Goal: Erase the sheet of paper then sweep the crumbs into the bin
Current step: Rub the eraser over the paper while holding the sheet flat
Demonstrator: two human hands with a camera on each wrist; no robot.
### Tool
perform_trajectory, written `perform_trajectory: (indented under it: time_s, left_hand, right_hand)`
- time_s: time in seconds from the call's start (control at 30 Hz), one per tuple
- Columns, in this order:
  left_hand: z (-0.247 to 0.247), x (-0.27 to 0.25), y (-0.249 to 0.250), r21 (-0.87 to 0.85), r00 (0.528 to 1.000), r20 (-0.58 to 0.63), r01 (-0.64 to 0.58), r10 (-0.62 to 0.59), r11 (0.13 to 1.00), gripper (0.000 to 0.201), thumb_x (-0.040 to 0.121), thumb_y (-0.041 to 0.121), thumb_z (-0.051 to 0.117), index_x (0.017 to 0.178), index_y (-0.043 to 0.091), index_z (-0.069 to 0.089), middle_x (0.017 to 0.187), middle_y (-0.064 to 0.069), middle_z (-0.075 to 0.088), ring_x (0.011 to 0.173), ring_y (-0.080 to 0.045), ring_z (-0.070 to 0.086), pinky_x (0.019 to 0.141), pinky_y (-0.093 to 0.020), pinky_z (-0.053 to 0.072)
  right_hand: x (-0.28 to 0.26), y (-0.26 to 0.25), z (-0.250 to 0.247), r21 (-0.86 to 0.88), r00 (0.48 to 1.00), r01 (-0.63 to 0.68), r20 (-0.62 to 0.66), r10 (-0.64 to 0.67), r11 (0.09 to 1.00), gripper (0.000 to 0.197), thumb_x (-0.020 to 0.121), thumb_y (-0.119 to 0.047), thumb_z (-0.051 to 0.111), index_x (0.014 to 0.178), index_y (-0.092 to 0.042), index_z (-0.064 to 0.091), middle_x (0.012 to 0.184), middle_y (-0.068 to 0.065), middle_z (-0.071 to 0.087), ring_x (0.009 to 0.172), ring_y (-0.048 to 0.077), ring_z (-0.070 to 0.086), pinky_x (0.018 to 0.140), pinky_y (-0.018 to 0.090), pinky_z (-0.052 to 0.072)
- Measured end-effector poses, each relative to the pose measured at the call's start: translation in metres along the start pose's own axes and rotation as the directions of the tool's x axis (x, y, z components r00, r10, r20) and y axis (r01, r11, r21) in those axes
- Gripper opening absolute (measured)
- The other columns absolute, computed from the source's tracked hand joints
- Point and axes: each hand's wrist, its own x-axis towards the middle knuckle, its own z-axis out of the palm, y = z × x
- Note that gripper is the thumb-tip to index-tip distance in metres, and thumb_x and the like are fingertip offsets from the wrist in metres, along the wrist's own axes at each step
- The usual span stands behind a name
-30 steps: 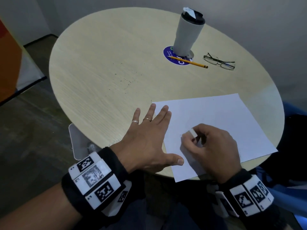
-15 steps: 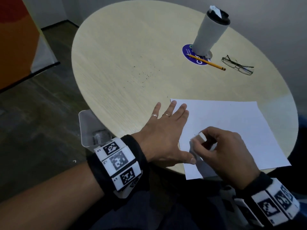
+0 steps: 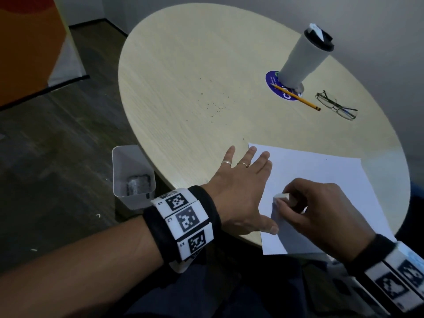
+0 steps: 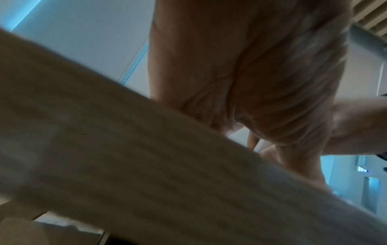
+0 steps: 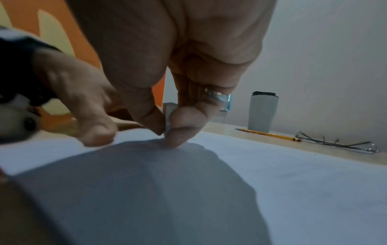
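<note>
Black wristbands (image 3: pixel 183 226) with white coded tags; two rings (image 3: pixel 236 163) on left fingers.

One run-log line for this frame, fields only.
phase: erasing | right hand: pinches eraser on paper | left hand: flat, steadying paper | crumbs: unswept | bin: beside table

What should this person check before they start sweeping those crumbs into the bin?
1. Eraser held firmly: ok, the right hand pinches it, its lower end at the sheet of paper.
2. Paper steadied: ok, the left hand lies flat across its left edge.
3. Erasing finished: cannot tell, any marks are too faint to see.
4. Crumbs located: ok, scattered on the table beyond the left hand.
5. Bin in place: ok, it sits below the table edge by the left wrist.
6. Sweep path clear: ok, the tumbler, pencil and glasses lie off to the right.
</note>
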Motion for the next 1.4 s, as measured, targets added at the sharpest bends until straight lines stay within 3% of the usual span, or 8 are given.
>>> perform_trajectory:
  time_s: [0.2,0.53,0.7,0.8,0.97,1.1,1.27,1.4]
  left_hand:
    - [0.001,0.002,-0.001,0.023,1.000,0.019,0.010,-0.010,1.000,0.130,0.080,0.090,0.053,0.166,0.011,-0.004,0.175,-0.003,-0.016,0.159,-0.025,-0.024,0.126,-0.062,-0.011]
    - [0.003,0.003,-0.002,0.041,1.000,0.018,0.008,-0.008,0.999,0.130,0.079,0.091,0.051,0.166,0.010,-0.002,0.175,-0.004,-0.014,0.159,-0.026,-0.024,0.126,-0.062,-0.010]
    - [0.005,0.004,-0.001,0.057,1.000,0.014,0.011,-0.012,0.998,0.131,0.079,0.092,0.049,0.166,0.011,-0.005,0.175,-0.004,-0.015,0.159,-0.026,-0.024,0.126,-0.062,-0.009]
    - [0.005,0.004,-0.002,0.053,1.000,0.005,0.012,-0.012,0.999,0.131,0.079,0.092,0.050,0.166,0.011,-0.005,0.175,-0.004,-0.015,0.159,-0.026,-0.024,0.126,-0.062,-0.010]
    - [0.005,0.005,0.000,0.052,1.000,0.008,0.018,-0.019,0.998,0.131,0.079,0.092,0.051,0.166,0.010,-0.003,0.175,-0.004,-0.014,0.159,-0.026,-0.022,0.125,-0.063,-0.010]
    - [0.006,0.005,-0.001,0.033,1.000,-0.009,0.025,-0.024,0.999,0.133,0.077,0.092,0.052,0.166,0.011,-0.003,0.175,-0.004,-0.014,0.159,-0.025,-0.023,0.126,-0.062,-0.011]
    - [0.004,0.004,0.001,0.038,1.000,0.010,0.023,-0.024,0.999,0.132,0.079,0.091,0.053,0.166,0.010,-0.004,0.175,-0.004,-0.016,0.159,-0.025,-0.024,0.125,-0.062,-0.011]
    - [0.004,0.004,0.000,0.034,1.000,0.002,0.024,-0.025,0.999,0.132,0.079,0.091,0.053,0.166,0.010,-0.005,0.175,-0.005,-0.016,0.159,-0.025,-0.024,0.126,-0.062,-0.011]
  right_hand:
    - [0.018,0.014,-0.005,-0.013,0.996,0.022,0.085,-0.020,1.000,0.009,0.087,-0.032,0.073,0.079,-0.027,0.073,0.059,-0.018,0.063,0.068,0.004,0.064,0.056,0.024,0.044]
    - [0.030,0.015,-0.002,-0.047,0.990,0.109,0.097,-0.104,0.993,0.018,0.087,-0.029,0.071,0.071,-0.027,0.064,0.053,-0.020,0.054,0.059,0.005,0.059,0.053,0.015,0.036]
    - [0.041,0.024,-0.008,-0.123,0.996,0.079,0.054,-0.072,0.989,0.022,0.088,-0.024,0.075,0.068,-0.021,0.065,0.053,-0.011,0.056,0.051,0.009,0.054,0.051,0.025,0.038]
    - [0.034,0.010,0.002,-0.069,0.981,0.172,0.108,-0.164,0.983,0.022,0.088,-0.027,0.073,0.069,-0.022,0.063,0.053,-0.012,0.055,0.057,0.012,0.057,0.051,0.023,0.038]
    - [0.050,0.030,-0.008,-0.089,0.998,0.062,0.029,-0.059,0.994,0.014,0.088,-0.022,0.076,0.075,-0.022,0.070,0.056,-0.014,0.060,0.057,0.006,0.059,0.055,0.020,0.038]
    - [0.037,0.011,0.000,-0.033,0.980,0.177,0.101,-0.172,0.984,0.011,0.087,-0.029,0.073,0.079,-0.022,0.070,0.057,-0.016,0.058,0.063,0.009,0.062,0.053,0.015,0.037]
    - [0.056,0.035,-0.007,-0.091,0.997,0.069,-0.016,-0.071,0.993,0.012,0.087,-0.017,0.077,0.076,-0.018,0.070,0.056,-0.013,0.059,0.054,0.005,0.058,0.054,0.024,0.042]
    - [0.041,0.015,0.003,-0.072,0.976,0.205,0.087,-0.198,0.976,0.014,0.087,-0.025,0.075,0.076,-0.021,0.067,0.055,-0.013,0.055,0.058,0.012,0.058,0.052,0.021,0.040]
